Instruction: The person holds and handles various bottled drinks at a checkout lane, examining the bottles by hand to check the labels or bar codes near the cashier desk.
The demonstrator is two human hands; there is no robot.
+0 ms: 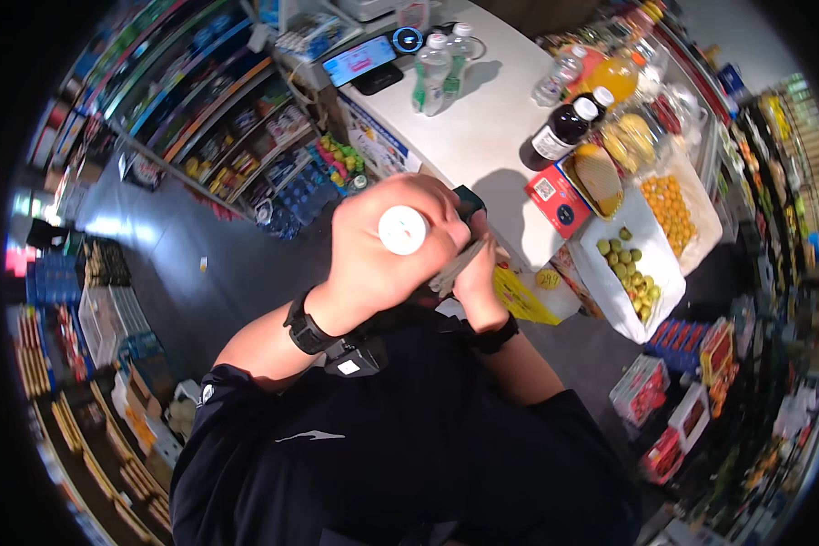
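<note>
My left hand (362, 252) is raised close to the camera, its fingers wrapped around something with a round white cap (403, 230), likely a bottle seen from its top. A dark green piece (472, 198) shows past its knuckles; I cannot tell if it belongs to the same thing. Lower and to the right, my right hand (479, 283) grips a grey, folded, cloth-like thing (454, 268). Black bands circle both wrists. Beyond the hands, two clear plastic bottles (433, 75) with green labels stand on a white counter (498, 102).
Dark bottles with white caps (561, 133) and a red card (557, 198) bearing a printed code stand at the counter's right. Trays of green fruit (631, 273) and orange fruit (667, 211) lie beyond. A lit phone-like screen (360, 60) is at the back left. Stocked shelves (239, 130) line the left.
</note>
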